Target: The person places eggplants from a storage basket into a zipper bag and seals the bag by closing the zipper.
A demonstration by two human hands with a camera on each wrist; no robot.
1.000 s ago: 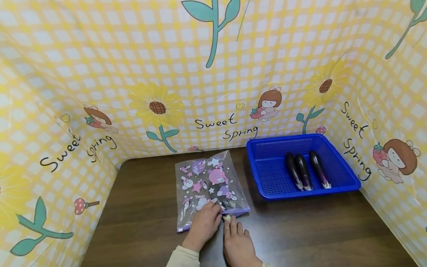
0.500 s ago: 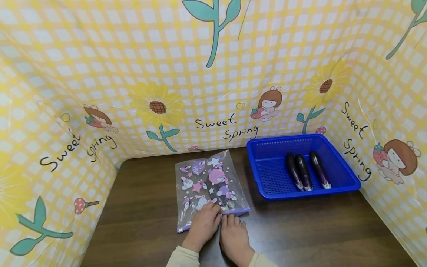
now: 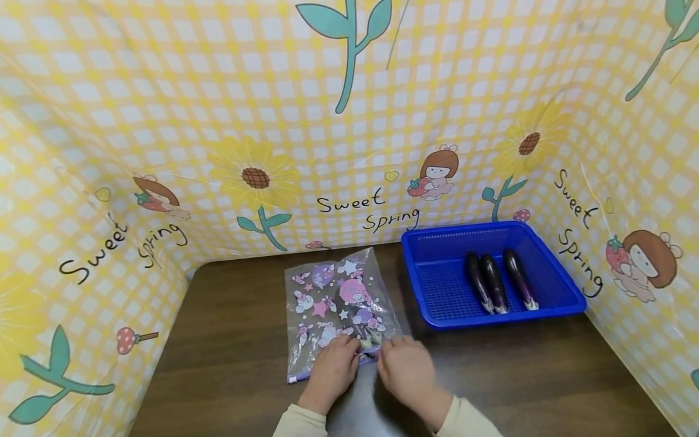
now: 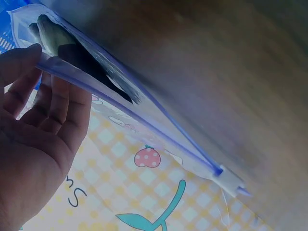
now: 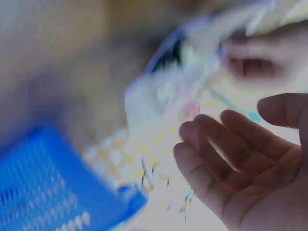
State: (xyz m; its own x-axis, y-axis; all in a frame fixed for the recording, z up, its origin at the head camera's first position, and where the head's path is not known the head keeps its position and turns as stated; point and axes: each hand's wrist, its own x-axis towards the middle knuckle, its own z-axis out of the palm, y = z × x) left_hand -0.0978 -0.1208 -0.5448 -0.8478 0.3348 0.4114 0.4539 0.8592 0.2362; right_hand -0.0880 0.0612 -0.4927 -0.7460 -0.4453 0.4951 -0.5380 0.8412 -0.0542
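Observation:
A clear zip bag (image 3: pixel 314 325) printed with pink and purple figures lies on the brown table, its purple-edged mouth toward me. My left hand (image 3: pixel 333 367) pinches the lip of the mouth between thumb and fingers, holding it apart. Inside, in the left wrist view, lies a dark eggplant (image 4: pixel 79 58) with a pale green stem end, and another stem end shows beside it. The white zip slider (image 4: pixel 228 180) sits at the mouth's far corner. My right hand (image 3: pixel 409 370) is at the bag's right corner; in the right wrist view its fingers (image 5: pixel 240 139) are loosely bent with nothing in them.
A blue plastic basket (image 3: pixel 437 273) stands behind and to the right of the bag. Three eggplants (image 3: pixel 516 276) lie in its right half. Yellow checked cloth (image 3: pixel 349 139) walls the table at the back and both sides.
The eggplant's stem end, at first outside the mouth under my right fingers, has gone into the bag. My right hand has then moved right along the mouth. The left hand has stayed in place.

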